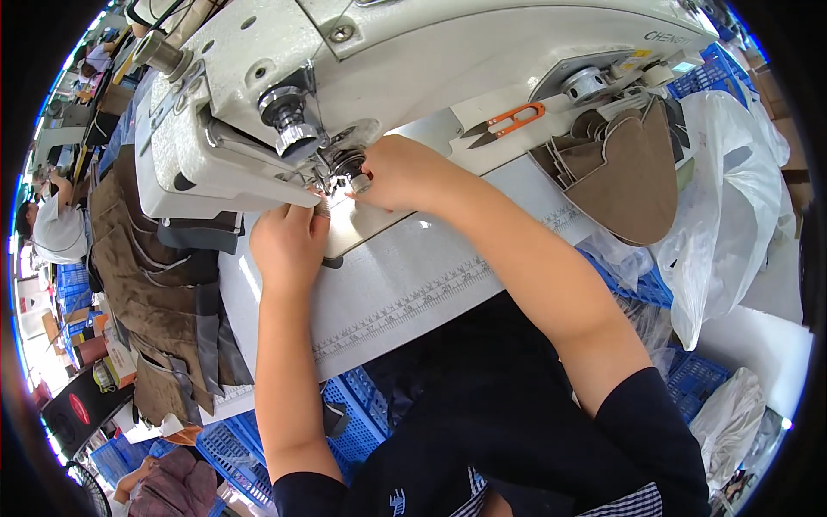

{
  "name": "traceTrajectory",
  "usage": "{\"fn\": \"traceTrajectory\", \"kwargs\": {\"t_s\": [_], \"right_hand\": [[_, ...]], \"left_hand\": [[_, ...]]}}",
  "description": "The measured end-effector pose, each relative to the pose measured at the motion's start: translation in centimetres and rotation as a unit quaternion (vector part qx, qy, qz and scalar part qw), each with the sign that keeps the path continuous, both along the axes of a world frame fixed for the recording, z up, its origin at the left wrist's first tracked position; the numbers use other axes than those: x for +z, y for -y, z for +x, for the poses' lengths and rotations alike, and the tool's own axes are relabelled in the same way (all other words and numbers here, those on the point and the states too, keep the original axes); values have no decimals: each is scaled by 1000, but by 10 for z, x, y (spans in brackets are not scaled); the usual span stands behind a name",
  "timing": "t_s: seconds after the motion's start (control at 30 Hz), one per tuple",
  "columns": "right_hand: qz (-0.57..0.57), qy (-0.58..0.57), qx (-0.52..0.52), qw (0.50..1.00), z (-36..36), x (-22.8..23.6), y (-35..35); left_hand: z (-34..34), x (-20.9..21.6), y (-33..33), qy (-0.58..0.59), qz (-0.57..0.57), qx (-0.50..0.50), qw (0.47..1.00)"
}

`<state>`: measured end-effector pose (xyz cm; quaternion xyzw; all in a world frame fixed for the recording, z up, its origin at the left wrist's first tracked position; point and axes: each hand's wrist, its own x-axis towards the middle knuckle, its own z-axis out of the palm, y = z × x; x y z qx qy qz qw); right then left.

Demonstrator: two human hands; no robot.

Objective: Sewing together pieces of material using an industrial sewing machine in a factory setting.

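A white sewing machine (413, 82) fills the top of the head view. Beside its needle and presser foot (332, 177), my left hand (289, 246) rests on the bed with its fingers drawn together. What they pinch is too small and hidden to name. A small dark edge (332, 261) shows beside that hand. My right hand (398, 175) reaches in from the other side, fingers bent in next to the round metal part (356, 172) by the needle. Those fingertips are mostly covered, and whatever they hold cannot be made out. Bright light falls between both hands.
Orange-handled thread snips (508, 123) lie on the machine bed. Brown cut pieces (633, 172) are stacked at right, beside a white plastic bag (719, 198). More brown pieces (151, 284) hang at left. Blue crates (353, 414) stand below the table (405, 314). Another person (60, 224) sits far left.
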<state>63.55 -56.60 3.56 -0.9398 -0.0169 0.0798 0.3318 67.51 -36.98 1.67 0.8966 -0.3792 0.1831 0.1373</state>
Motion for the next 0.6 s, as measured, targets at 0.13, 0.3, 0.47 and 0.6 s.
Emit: {"fn": "traceTrajectory", "kwargs": {"t_s": [0.13,0.3,0.47,0.6], "right_hand": [[141,-123,-21,982,-4,9,-1],[203,-74,-21,976,-27,7,-14],[143,54,10,988,-47,5,-15],[52,148,-36,987,-43,-4,-9]], "left_hand": [[-6,1,4,22,-14,-14,1000],[-7,4,6,-32,-35,-109,993],[-15,1,4,-45,-127,-71,988],[-25,1,3,-115,-138,30,983]]}}
